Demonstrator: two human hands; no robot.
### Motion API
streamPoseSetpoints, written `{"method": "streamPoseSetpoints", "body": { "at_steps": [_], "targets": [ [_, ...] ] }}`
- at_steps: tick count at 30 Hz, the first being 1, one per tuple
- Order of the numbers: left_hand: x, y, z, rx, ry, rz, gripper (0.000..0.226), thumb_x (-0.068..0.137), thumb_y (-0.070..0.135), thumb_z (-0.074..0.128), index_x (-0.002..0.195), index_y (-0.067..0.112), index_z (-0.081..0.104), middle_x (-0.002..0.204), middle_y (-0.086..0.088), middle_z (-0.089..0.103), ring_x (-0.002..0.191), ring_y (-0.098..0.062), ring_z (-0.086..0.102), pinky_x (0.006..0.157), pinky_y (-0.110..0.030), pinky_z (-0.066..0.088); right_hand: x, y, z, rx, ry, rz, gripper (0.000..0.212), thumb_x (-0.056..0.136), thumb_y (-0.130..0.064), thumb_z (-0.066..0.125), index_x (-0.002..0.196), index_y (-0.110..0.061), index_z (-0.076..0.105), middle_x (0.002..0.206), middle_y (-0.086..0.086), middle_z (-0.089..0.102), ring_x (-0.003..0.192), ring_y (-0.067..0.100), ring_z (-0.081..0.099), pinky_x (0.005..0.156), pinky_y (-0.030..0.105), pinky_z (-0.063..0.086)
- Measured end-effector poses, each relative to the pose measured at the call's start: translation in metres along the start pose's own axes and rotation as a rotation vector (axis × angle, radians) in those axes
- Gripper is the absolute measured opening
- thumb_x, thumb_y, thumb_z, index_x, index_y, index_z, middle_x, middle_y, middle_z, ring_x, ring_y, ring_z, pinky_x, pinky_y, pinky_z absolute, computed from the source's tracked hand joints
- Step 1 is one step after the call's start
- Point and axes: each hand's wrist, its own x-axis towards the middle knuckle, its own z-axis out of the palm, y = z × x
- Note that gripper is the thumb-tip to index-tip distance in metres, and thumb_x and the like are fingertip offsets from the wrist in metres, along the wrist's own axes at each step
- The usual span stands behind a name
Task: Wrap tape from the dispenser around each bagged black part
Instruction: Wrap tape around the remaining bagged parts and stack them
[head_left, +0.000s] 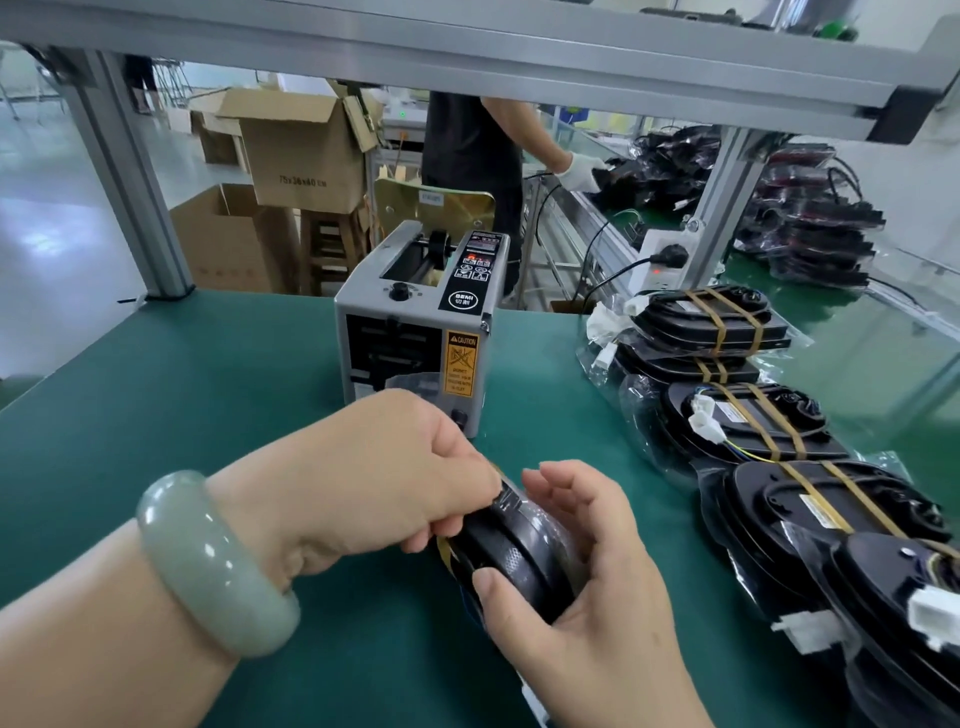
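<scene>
A bagged black part (511, 553) stands on edge just above the green table, between both hands. My right hand (587, 582) grips it from the right, thumb on its near face. My left hand (395, 478), with a green bangle on the wrist, pinches the top edge of the part, where a strip of brownish tape (445, 545) runs down its left side. The grey tape dispenser (415, 332) stands right behind the hands, with a short clear strip hanging at its front slot.
A row of taped bagged parts (737, 415) lies along the right of the green table (182, 415). More bagged parts (815, 228) are piled at the far right. A person in white gloves (579, 171) works behind. Cardboard boxes (301, 156) stand at the back left.
</scene>
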Motion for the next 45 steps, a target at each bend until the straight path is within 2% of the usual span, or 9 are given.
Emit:
{"method": "streamPoseSetpoints", "body": {
  "at_steps": [8,15,20,23,30,36,41,43,45],
  "targets": [
    [0.002,0.000,0.004,0.000,0.055,0.013,0.031,0.067,0.036,0.063,0.046,0.013,0.057,0.046,-0.003,0.051,0.039,-0.011,0.039,0.040,-0.016,0.033,0.001,-0.006,0.002,0.019,0.019,0.002,0.073,0.056,-0.035,0.077,0.111,-0.058,0.036,0.107,-0.033,0.060,0.083,-0.005,0.065,0.067,0.002,0.042],
    [0.002,0.006,0.005,0.028,0.081,0.015,0.027,0.067,0.029,0.060,0.045,0.013,0.056,0.044,0.001,0.052,0.037,-0.006,0.038,0.039,-0.013,0.032,0.000,-0.006,0.004,0.032,0.043,-0.021,0.066,0.056,-0.039,0.077,0.109,-0.057,0.042,0.112,-0.034,0.055,0.087,0.002,0.066,0.069,0.005,0.045],
    [0.002,0.009,0.007,0.045,0.094,0.013,0.024,0.063,0.028,0.060,0.046,0.011,0.058,0.043,0.002,0.051,0.035,-0.007,0.038,0.037,-0.012,0.031,-0.001,-0.001,0.005,0.033,0.031,-0.038,0.059,0.059,-0.040,0.075,0.106,-0.059,0.045,0.097,-0.014,0.067,0.081,0.014,0.067,0.070,0.021,0.053],
    [0.002,0.010,0.007,0.075,0.108,0.013,0.026,0.059,0.036,0.063,0.053,0.010,0.062,0.045,0.003,0.054,0.040,-0.010,0.040,0.039,-0.013,0.033,-0.001,0.001,0.007,0.050,0.033,-0.098,0.055,0.063,-0.038,0.073,0.106,-0.059,0.046,0.112,-0.012,0.064,0.095,0.017,0.067,0.078,0.029,0.053],
    [0.004,0.010,0.010,0.128,0.164,0.060,0.032,0.053,0.040,0.057,0.061,0.010,0.067,0.050,0.006,0.059,0.045,-0.007,0.046,0.043,-0.015,0.039,0.001,0.004,0.008,0.017,0.091,-0.231,0.042,0.072,-0.031,0.067,0.108,-0.043,0.049,0.116,-0.019,0.055,0.110,0.019,0.060,0.090,0.027,0.049],
    [0.004,0.010,0.014,0.228,0.219,0.083,0.021,0.055,0.036,0.057,0.056,0.017,0.067,0.047,0.018,0.059,0.043,0.002,0.049,0.039,-0.008,0.034,0.001,0.003,0.007,-0.039,0.078,-0.215,0.041,0.072,-0.027,0.072,0.104,-0.037,0.050,0.110,-0.008,0.059,0.096,0.021,0.063,0.078,0.035,0.053],
    [0.007,0.002,0.012,0.401,0.449,0.142,0.012,0.067,0.036,0.066,0.069,0.027,0.058,0.058,0.012,0.061,0.058,0.001,0.054,0.050,-0.011,0.037,0.001,0.004,0.005,-0.067,0.100,-0.206,0.037,0.071,-0.035,0.068,0.102,-0.038,0.047,0.109,-0.009,0.059,0.092,0.022,0.063,0.075,0.030,0.052],
    [0.007,-0.004,0.013,0.320,0.512,0.173,0.021,0.069,0.044,0.066,0.081,0.031,0.054,0.067,0.013,0.060,0.064,0.003,0.054,0.056,-0.009,0.037,0.001,0.004,0.005,-0.089,0.098,-0.184,0.038,0.070,-0.039,0.066,0.102,-0.041,0.044,0.107,-0.012,0.060,0.091,0.018,0.063,0.074,0.025,0.050],
    [0.006,-0.010,0.017,0.335,0.519,0.217,0.045,0.062,0.065,0.056,0.097,0.037,0.054,0.095,0.020,0.056,0.089,0.004,0.052,0.075,-0.011,0.038,0.001,0.002,0.005,-0.066,0.086,-0.136,0.042,0.069,-0.038,0.070,0.099,-0.048,0.041,0.107,-0.014,0.061,0.089,0.015,0.064,0.072,0.024,0.050]
  ]
}}
